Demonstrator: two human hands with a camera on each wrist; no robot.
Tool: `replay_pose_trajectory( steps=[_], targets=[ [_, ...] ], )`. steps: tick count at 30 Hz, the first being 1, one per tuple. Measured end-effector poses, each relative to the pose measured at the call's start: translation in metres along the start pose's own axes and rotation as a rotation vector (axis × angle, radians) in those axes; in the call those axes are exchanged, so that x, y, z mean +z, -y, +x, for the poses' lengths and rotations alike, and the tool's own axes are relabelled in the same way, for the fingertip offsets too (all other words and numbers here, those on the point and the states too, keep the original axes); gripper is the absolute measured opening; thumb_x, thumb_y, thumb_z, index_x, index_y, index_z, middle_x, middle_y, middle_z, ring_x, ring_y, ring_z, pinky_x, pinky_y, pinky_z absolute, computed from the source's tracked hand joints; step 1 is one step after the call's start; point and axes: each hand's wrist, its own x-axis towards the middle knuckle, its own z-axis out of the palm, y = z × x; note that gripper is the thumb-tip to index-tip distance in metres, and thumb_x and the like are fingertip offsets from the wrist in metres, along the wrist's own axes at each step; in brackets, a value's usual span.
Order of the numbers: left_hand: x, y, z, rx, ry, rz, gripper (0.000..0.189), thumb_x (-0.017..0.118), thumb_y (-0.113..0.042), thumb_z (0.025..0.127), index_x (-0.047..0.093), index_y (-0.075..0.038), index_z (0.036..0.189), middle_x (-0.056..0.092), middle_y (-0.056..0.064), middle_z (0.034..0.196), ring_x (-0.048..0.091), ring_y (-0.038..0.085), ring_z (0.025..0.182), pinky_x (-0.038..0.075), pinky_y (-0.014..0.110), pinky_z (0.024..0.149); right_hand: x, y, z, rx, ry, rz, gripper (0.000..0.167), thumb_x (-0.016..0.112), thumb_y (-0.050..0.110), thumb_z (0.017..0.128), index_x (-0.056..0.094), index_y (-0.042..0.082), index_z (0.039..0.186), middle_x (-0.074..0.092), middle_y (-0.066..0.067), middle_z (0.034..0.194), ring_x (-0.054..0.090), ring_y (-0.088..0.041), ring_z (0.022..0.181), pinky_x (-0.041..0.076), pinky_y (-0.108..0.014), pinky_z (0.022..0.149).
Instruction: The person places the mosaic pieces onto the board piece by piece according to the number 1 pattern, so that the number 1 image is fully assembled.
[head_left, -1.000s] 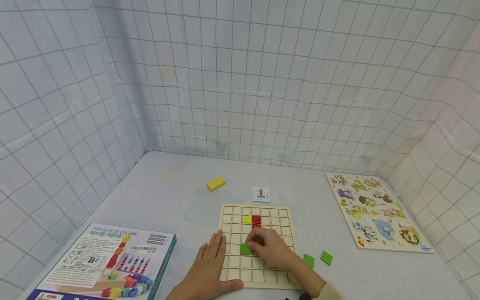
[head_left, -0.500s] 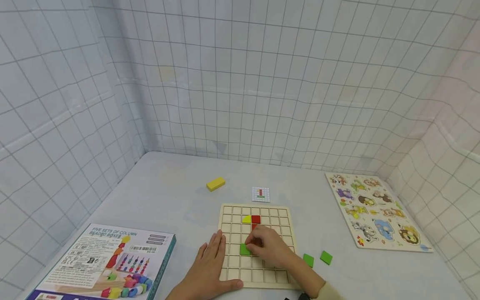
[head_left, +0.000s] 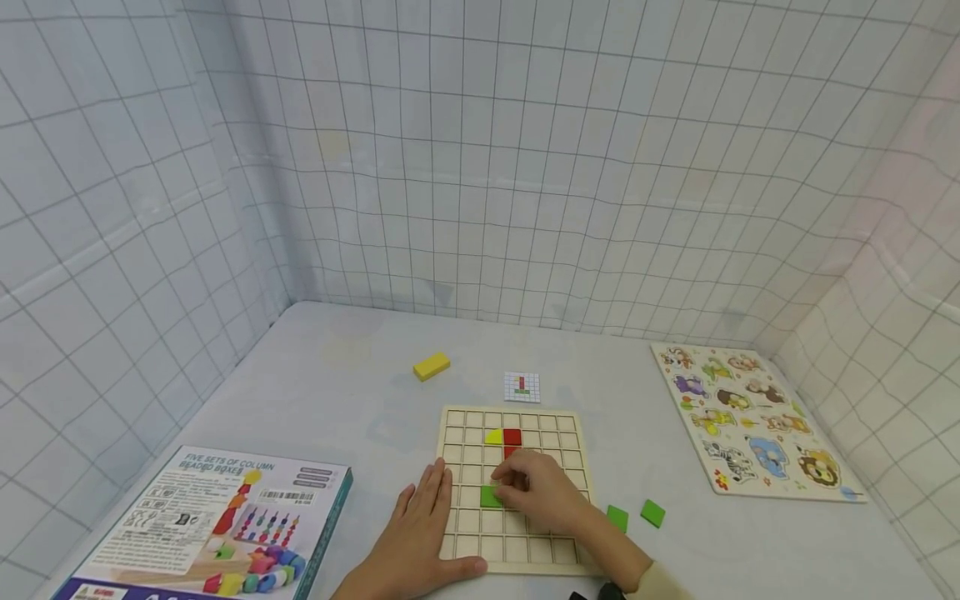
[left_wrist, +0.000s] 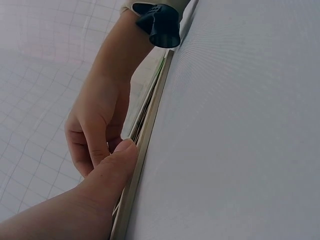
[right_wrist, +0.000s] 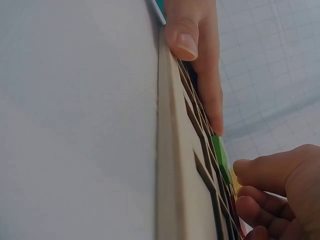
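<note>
My left hand (head_left: 417, 533) rests along the left edge of a wooden grid board (head_left: 472, 546), its fingers straight and its thumb over the near edge. My right hand (head_left: 542, 495), fingers curled and thumb bent in, is over the middle of the board. It grips at a green square tile (head_left: 491, 497) lying in the grid; the right wrist view shows the thumb tip close beside the green tile (right_wrist: 221, 158). The exact contact is partly hidden. Farther up the grid sit a yellow quarter-round tile (head_left: 494, 437) and a red tile (head_left: 512, 437), with more red partly covered by the hand.
Two loose green tiles (head_left: 652, 513) lie right of the board. Beyond it are a small pattern card (head_left: 522, 387) and a yellow block (head_left: 431, 367). An animal puzzle board (head_left: 757, 425) lies at right, a beaded-toy box (head_left: 217, 525) at left. Grid-patterned cloth walls surround the table.
Hardly anything differs. My right hand's fingertips have shifted very slightly at the green tile, and a little more of it shows. My left hand stays in place.
</note>
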Motion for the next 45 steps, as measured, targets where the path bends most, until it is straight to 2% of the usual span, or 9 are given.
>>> replay_pose_trajectory(
  steps=[4,8,14,31,41,45],
  targets=[
    [-0.001,-0.002,0.0,-0.004,0.005,0.0,0.123,0.054,-0.08,0.077,0.012,0.01,0.152,0.005,0.023,0.16,0.006,0.037,0.147,0.014,0.06,0.111,-0.007,-0.002,-0.003,-0.002,-0.022,0.045,0.005,0.072,0.009,0.089,0.071,0.01,0.094,0.06,0.01,0.084,0.055,-0.006,0.074,0.049,-0.023,0.066],
    [-0.001,-0.002,0.0,-0.005,0.001,0.005,0.124,0.054,-0.08,0.077,0.013,0.01,0.152,0.005,0.024,0.16,0.005,0.037,0.147,0.014,0.06,0.111,-0.015,-0.006,-0.007,-0.01,-0.043,0.032,0.004,0.072,0.01,0.089,0.072,0.01,0.093,0.061,0.01,0.084,0.054,-0.006,0.074,0.048,-0.024,0.065],
    [0.001,-0.001,0.001,-0.006,-0.007,0.011,0.124,0.055,-0.08,0.077,0.014,0.01,0.152,0.006,0.023,0.16,0.005,0.037,0.147,0.013,0.06,0.112,-0.026,-0.013,-0.016,0.031,-0.05,0.029,0.004,0.071,0.011,0.09,0.072,0.01,0.094,0.062,0.009,0.084,0.054,-0.007,0.074,0.049,-0.024,0.065],
    [0.001,0.0,0.001,0.005,-0.006,0.013,0.122,0.056,-0.079,0.077,0.017,0.009,0.151,0.007,0.024,0.16,0.007,0.038,0.147,0.013,0.06,0.111,-0.06,-0.035,-0.048,0.137,-0.149,0.029,0.01,0.071,0.016,0.091,0.07,0.008,0.095,0.063,0.006,0.08,0.052,-0.008,0.068,0.046,-0.024,0.06],
    [0.001,0.001,0.001,-0.002,-0.001,0.0,0.122,0.057,-0.078,0.077,0.017,0.009,0.152,0.006,0.024,0.16,0.006,0.038,0.147,0.013,0.06,0.111,-0.076,-0.045,-0.066,0.188,-0.195,0.073,0.012,0.07,0.017,0.091,0.07,0.006,0.097,0.065,0.003,0.083,0.052,-0.008,0.066,0.045,-0.024,0.058],
    [0.0,0.0,0.001,0.005,-0.004,-0.002,0.121,0.057,-0.077,0.078,0.015,0.009,0.152,0.006,0.024,0.16,0.006,0.038,0.147,0.013,0.06,0.111,-0.081,-0.05,-0.074,0.212,-0.215,0.054,0.012,0.07,0.017,0.092,0.071,0.006,0.097,0.065,0.003,0.082,0.052,-0.008,0.065,0.045,-0.024,0.057]
  ],
)
